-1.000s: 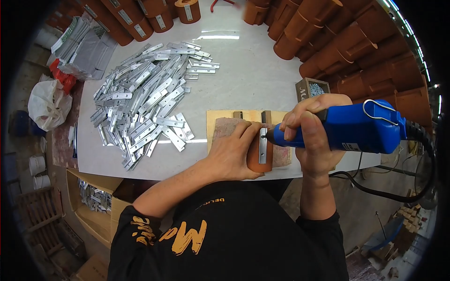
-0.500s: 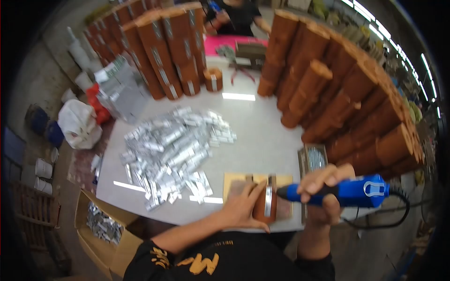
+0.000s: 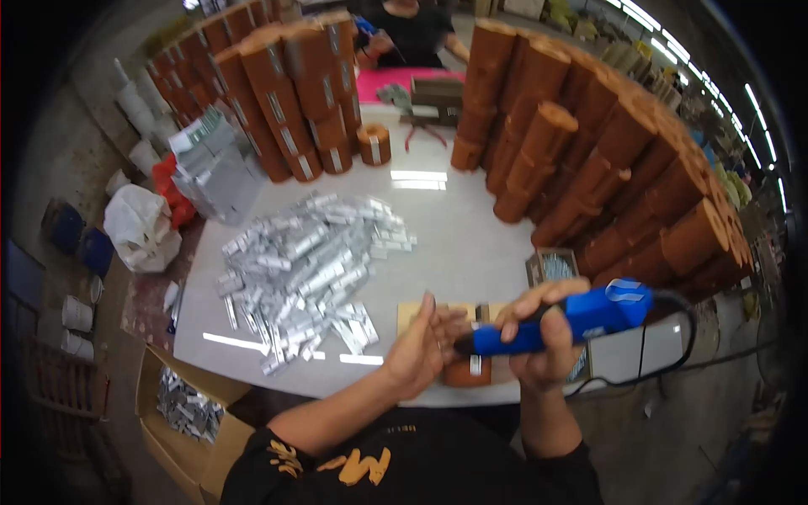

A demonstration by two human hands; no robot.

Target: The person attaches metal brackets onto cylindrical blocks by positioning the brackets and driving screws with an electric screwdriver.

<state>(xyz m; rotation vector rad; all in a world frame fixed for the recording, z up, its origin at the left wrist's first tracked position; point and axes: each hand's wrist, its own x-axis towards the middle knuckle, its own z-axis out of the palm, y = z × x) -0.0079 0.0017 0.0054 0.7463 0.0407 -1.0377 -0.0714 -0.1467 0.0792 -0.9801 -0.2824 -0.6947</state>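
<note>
My right hand (image 3: 545,341) is wrapped around a blue electric screwdriver (image 3: 602,316), whose black nose points left. My left hand (image 3: 418,352) is off the work, thumb up and fingers stretched out beside that nose; I see nothing held in it. Below the tool, an orange-brown cylinder (image 3: 465,374) with a metal strip (image 3: 475,365) lies at the table's front edge, partly covered by my hands. Behind it is a wooden board (image 3: 410,315), mostly hidden. Left of my hands spreads a heap of flat silvery metal pieces (image 3: 307,252).
Stacked orange-brown cylinders (image 3: 539,130) line the right side, with more stacks (image 3: 278,93) at back left. A box of screws (image 3: 555,266) stands right of the board. A cardboard box (image 3: 215,459) of metal parts is lower left. Across the table, another person (image 3: 412,38) works.
My left hand has let go of the cylinder and turned palm inward. The screwdriver has shifted left with my right hand. The view has moved slightly.
</note>
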